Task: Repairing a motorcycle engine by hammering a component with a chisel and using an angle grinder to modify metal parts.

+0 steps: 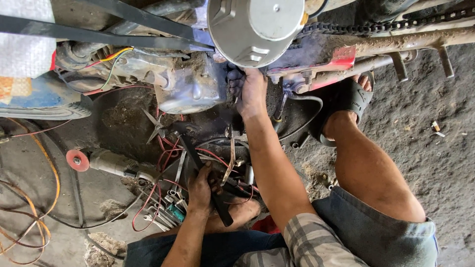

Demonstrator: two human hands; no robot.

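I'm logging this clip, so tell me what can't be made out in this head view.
- Right hand: fingertips hidden between the grey metal engine casing and the frame; any grip unclear.
- Left hand: palm faces down onto the pile of steel spanners and tools; which tool it grips is unclear.
- Round silver metal cover: top cut off by the picture's upper edge.
- Grey angle grinder with red disc: its cable gets lost among the wires.

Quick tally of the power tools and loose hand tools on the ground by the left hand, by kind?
Angle grinder: 1
Scissors: 1
Hammer, under the left hand: 1
Wrenches: a heap, about 6, overlapping so not exact
Total: about 9
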